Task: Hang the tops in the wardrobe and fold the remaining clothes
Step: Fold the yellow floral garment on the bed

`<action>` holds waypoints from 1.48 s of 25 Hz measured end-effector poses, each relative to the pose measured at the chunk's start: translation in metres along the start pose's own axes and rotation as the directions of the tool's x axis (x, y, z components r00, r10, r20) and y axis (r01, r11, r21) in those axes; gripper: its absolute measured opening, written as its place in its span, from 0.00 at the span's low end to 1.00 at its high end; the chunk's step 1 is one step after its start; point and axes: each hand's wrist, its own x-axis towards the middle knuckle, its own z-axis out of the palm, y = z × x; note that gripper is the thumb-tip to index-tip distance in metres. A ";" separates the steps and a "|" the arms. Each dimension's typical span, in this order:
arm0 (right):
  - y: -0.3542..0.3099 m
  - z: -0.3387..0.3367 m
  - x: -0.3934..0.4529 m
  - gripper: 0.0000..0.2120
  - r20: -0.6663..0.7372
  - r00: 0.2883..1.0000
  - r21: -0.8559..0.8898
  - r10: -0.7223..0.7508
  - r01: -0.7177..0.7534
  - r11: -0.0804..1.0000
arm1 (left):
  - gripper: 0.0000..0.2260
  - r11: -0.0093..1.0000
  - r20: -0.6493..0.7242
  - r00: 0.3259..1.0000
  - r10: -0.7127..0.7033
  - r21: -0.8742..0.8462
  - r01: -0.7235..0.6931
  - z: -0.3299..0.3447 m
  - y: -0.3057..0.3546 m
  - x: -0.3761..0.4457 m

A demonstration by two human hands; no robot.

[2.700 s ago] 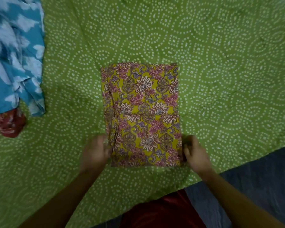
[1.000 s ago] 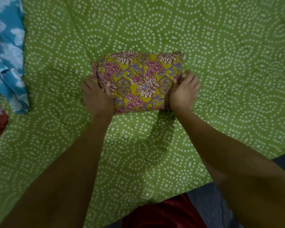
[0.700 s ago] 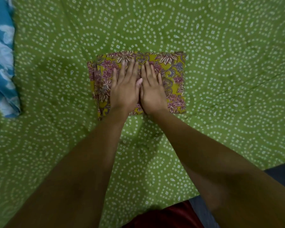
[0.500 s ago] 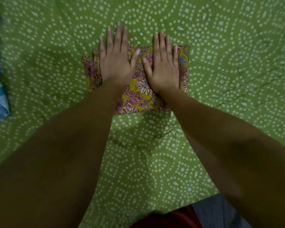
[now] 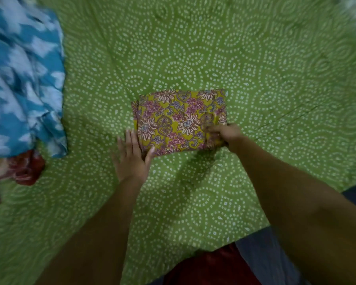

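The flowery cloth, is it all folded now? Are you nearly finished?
Folded, yes: the flowery cloth lies as a small rectangle on the green sheet. The right hand grips its corner; the left hand touches its edge. The blue garment and red cloth remain unfolded.

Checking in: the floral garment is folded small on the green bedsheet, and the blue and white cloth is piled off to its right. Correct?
Not quite. The head view shows the blue and white cloth piled to the left of the folded floral garment, not the right. The rest holds: the garment is folded small on the green bedsheet.
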 end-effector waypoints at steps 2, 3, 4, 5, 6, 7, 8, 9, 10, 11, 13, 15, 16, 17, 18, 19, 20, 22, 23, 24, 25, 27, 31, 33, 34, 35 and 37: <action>-0.043 -0.003 -0.049 0.05 0.157 0.986 0.043 0.057 -0.065 0.997 | 0.38 0.988 0.001 0.996 -0.089 -0.124 0.089 -0.035 0.008 -0.027; -0.062 -0.002 -0.076 0.09 0.208 0.977 0.085 0.046 -0.065 0.994 | 0.37 0.975 0.018 0.989 -0.144 -0.167 0.145 -0.053 0.017 -0.041; -0.081 0.001 -0.106 0.10 0.275 0.961 0.169 0.002 -0.051 0.984 | 0.35 0.958 0.059 0.977 -0.205 -0.192 0.213 -0.070 0.027 -0.056; -0.098 0.004 -0.135 0.10 0.329 0.943 0.247 -0.048 -0.037 0.968 | 0.32 0.939 0.127 0.961 -0.246 -0.214 0.269 -0.085 0.039 -0.070; -0.113 0.007 -0.164 0.09 0.359 0.928 0.295 -0.103 -0.008 0.956 | 0.29 0.910 0.234 0.935 -0.268 -0.259 0.325 -0.100 0.052 -0.082; -0.128 0.005 -0.196 0.10 0.394 0.907 0.318 -0.146 0.015 0.948 | 0.25 0.867 0.355 0.904 -0.240 -0.340 0.364 -0.119 0.067 -0.097; -0.142 0.000 -0.226 0.11 0.404 0.897 0.311 -0.180 0.050 0.949 | 0.20 0.777 0.512 0.843 -0.166 -0.459 0.431 -0.133 0.082 -0.111; -0.155 -0.010 -0.253 0.12 0.414 0.882 0.332 -0.225 0.084 0.939 | 0.15 0.654 0.669 0.743 -0.039 -0.545 0.525 -0.149 0.100 -0.128; -0.167 -0.026 -0.280 0.12 0.410 0.869 0.367 -0.275 0.119 0.923 | 0.12 0.583 0.754 0.644 0.133 -0.585 0.564 -0.162 0.120 -0.147; -0.176 -0.044 -0.306 0.10 0.405 0.852 0.425 -0.331 0.145 0.894 | 0.11 0.508 0.754 0.592 0.287 -0.643 0.573 -0.173 0.141 -0.162; -0.189 -0.099 -0.351 0.03 0.345 0.818 0.565 -0.460 0.210 0.798 | 0.14 0.321 0.640 0.593 0.488 -0.764 0.560 -0.208 0.193 -0.179; -0.183 -0.169 -0.381 0.15 0.270 0.803 0.666 -0.532 0.244 0.705 | 0.16 0.043 0.452 0.671 0.589 -0.846 0.532 -0.260 0.256 -0.190; -0.173 -0.208 -0.390 0.18 0.243 0.795 0.698 -0.556 0.254 0.669 | 0.18 -0.050 0.376 0.685 0.624 -0.856 0.515 -0.285 0.288 -0.196; -0.158 -0.252 -0.401 0.19 0.214 0.786 0.714 -0.580 0.279 0.642 | 0.21 -0.124 0.295 0.677 0.674 -0.859 0.497 -0.311 0.322 -0.211; -0.140 -0.292 -0.409 0.22 0.175 0.789 0.712 -0.589 0.312 0.629 | 0.23 -0.144 0.228 0.688 0.689 -0.887 0.438 -0.327 0.352 -0.224; -0.123 -0.326 -0.414 0.28 0.149 0.800 0.693 -0.582 0.335 0.638 | 0.25 -0.107 0.233 0.748 0.622 -0.920 0.376 -0.337 0.380 -0.235; -0.104 -0.364 -0.420 0.36 0.109 0.821 0.652 -0.561 0.367 0.663 | 0.25 -0.083 0.222 0.804 0.551 -0.945 0.318 -0.335 0.412 -0.242; -0.060 -0.447 -0.435 0.44 0.007 0.840 0.613 -0.542 0.425 0.667 | 0.21 -0.044 0.182 0.800 0.571 -0.967 0.251 -0.305 0.487 -0.258; -0.041 -0.481 -0.444 0.43 -0.025 0.839 0.619 -0.543 0.439 0.651 | 0.20 -0.001 0.151 0.799 0.582 -0.982 0.186 -0.290 0.522 -0.270; -0.023 -0.511 -0.454 0.39 -0.057 0.836 0.646 -0.545 0.448 0.619 | 0.20 0.055 0.147 0.749 0.646 -0.988 0.146 -0.280 0.551 -0.288; -0.006 -0.542 -0.462 0.33 -0.103 0.833 0.689 -0.544 0.454 0.564 | 0.20 0.065 0.135 0.671 0.729 -0.990 0.128 -0.278 0.575 -0.319; 0.027 -0.600 -0.472 0.25 -0.230 0.824 0.771 -0.519 0.479 0.419 | 0.20 0.079 0.200 0.591 0.781 -0.971 0.224 -0.275 0.627 -0.386; 0.074 -0.697 -0.490 0.22 -0.408 0.823 0.771 -0.395 0.543 0.333 | 0.23 0.160 0.336 0.343 0.877 -0.879 0.450 -0.266 0.712 -0.460; 0.101 -0.749 -0.497 0.19 -0.472 0.814 0.744 -0.339 0.574 0.343 | 0.30 0.185 0.323 0.366 0.872 -0.912 0.365 -0.262 0.758 -0.465; 0.114 -0.772 -0.499 0.17 -0.494 0.814 0.737 -0.306 0.579 0.349 | 0.36 0.188 0.308 0.376 0.874 -0.928 0.322 -0.264 0.780 -0.466; 0.128 -0.796 -0.499 0.16 -0.514 0.813 0.734 -0.273 0.582 0.351 | 0.41 0.233 0.326 0.287 0.901 -0.921 0.312 -0.265 0.807 -0.465; 0.151 -0.836 -0.494 0.15 -0.542 0.812 0.728 -0.219 0.583 0.361 | 0.38 0.384 0.408 0.074 0.910 -0.896 0.222 -0.259 0.866 -0.470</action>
